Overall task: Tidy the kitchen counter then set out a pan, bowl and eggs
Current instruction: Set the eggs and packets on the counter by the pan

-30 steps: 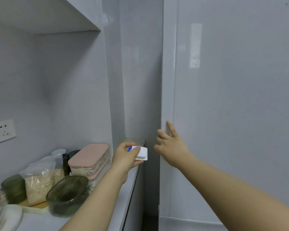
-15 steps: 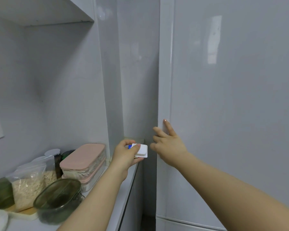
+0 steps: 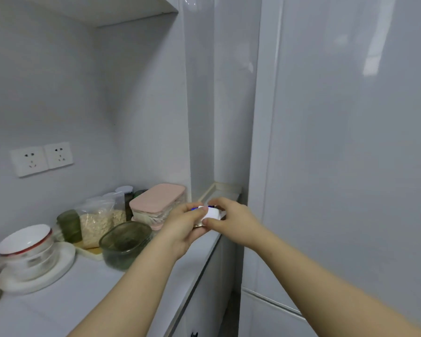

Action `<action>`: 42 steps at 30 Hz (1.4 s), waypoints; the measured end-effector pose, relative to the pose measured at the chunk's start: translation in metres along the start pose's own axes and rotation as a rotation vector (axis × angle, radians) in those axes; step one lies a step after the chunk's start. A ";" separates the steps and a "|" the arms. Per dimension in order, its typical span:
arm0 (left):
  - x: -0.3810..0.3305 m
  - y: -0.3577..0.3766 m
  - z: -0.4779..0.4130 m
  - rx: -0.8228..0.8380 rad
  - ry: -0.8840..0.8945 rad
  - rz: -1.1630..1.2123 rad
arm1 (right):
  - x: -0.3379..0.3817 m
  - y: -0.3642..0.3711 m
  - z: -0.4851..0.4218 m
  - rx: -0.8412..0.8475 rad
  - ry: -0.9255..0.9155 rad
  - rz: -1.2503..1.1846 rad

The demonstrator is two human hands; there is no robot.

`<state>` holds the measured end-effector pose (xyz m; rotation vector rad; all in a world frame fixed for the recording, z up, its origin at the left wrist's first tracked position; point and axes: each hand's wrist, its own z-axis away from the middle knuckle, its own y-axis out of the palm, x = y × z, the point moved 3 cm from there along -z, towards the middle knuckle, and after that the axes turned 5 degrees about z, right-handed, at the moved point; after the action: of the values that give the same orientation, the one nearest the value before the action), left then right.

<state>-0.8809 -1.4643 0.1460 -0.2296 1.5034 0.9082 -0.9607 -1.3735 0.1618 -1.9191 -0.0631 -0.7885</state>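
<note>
My left hand (image 3: 184,224) and my right hand (image 3: 233,221) meet over the counter's right end, both gripping a small white packet with blue print (image 3: 210,212). Thumbs and fingers of both hands curl round it, hiding most of it. Stacked white bowls with a red rim (image 3: 26,242) sit on a white plate (image 3: 49,276) at the left of the counter (image 3: 88,288).
Against the wall stand a pink-lidded box (image 3: 157,198), a bag of oats (image 3: 96,223), a green cup (image 3: 68,223) and a green glass container (image 3: 124,242). The tall white fridge door (image 3: 350,166) fills the right. Two wall sockets (image 3: 41,158) are at left.
My right hand has left the fridge door edge and come down onto the packet held in my left hand. The view has swung left, showing more counter.
</note>
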 end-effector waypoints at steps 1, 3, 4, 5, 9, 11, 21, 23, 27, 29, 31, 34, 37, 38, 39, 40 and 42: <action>0.003 -0.004 0.006 -0.019 -0.008 0.015 | 0.001 0.005 0.004 0.014 -0.023 -0.013; 0.009 -0.010 0.017 -0.053 -0.021 0.040 | 0.003 0.014 0.010 0.041 -0.068 0.003; 0.011 -0.014 0.025 -0.078 -0.022 0.051 | 0.004 0.018 0.013 0.060 -0.082 0.004; 0.014 -0.019 0.033 -0.092 -0.024 0.054 | 0.004 0.022 0.016 0.071 -0.084 -0.009; 0.023 -0.046 0.070 -0.275 0.007 0.033 | 0.022 0.049 0.030 0.171 -0.178 -0.097; 0.027 -0.068 0.096 -0.400 0.017 0.024 | 0.041 0.068 0.040 0.238 -0.231 -0.143; 0.022 -0.176 0.292 -0.902 0.183 0.114 | 0.193 0.160 0.145 0.541 -0.573 -0.333; 0.020 -0.194 0.349 -0.994 0.261 0.146 | 0.235 0.177 0.181 0.599 -0.659 -0.354; 0.025 -0.225 0.461 -1.160 0.327 0.126 | 0.307 0.207 0.262 0.699 -0.801 -0.410; 0.032 -0.238 0.519 -1.242 0.340 0.119 | 0.340 0.219 0.307 0.759 -0.870 -0.413; 0.041 -0.251 0.587 -1.340 0.353 0.121 | 0.377 0.235 0.363 0.832 -0.925 -0.420; 0.052 -0.269 0.686 -1.497 0.334 0.078 | 0.431 0.254 0.446 0.952 -0.987 -0.425; 0.061 -0.283 0.766 -1.616 0.326 0.064 | 0.474 0.271 0.517 1.034 -1.016 -0.451; 0.066 -0.289 0.800 -1.658 0.340 0.071 | 0.492 0.278 0.546 1.069 -1.023 -0.458; 0.069 -0.291 0.812 -1.678 0.338 0.085 | 0.497 0.280 0.557 1.083 -1.018 -0.457; 0.073 -0.296 0.841 -1.713 0.341 0.113 | 0.513 0.286 0.583 1.113 -1.043 -0.456; 0.082 -0.301 0.881 -1.750 0.362 0.170 | 0.533 0.296 0.620 1.161 -1.059 -0.446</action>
<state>-0.0417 -1.0625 0.0549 -1.5745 0.6037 2.1963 -0.1250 -1.1594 0.0520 -0.9669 -1.3140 0.1453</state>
